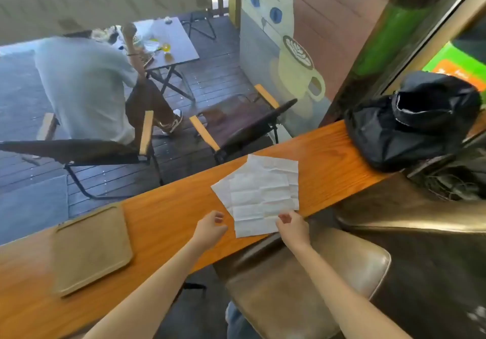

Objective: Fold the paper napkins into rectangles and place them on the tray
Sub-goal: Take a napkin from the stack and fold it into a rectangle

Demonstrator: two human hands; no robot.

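A loose pile of unfolded white paper napkins (259, 194) lies flat on the wooden counter (171, 215), overlapping one another with creases showing. My right hand (293, 225) is at the near right corner of the pile, thumb and fingers pinched together at the napkin's edge. My left hand (211, 226) hovers just left of the pile's near edge with its fingers curled and nothing in it. A tan rectangular tray (90, 249) lies on the counter to the left, with nothing on it.
A black bag (410, 125) sits on the counter's far right end. A brown leather stool (302, 283) is under my arms. Beyond the counter a person sits in a folding chair (79, 151) on the deck, beside another chair (242, 125).
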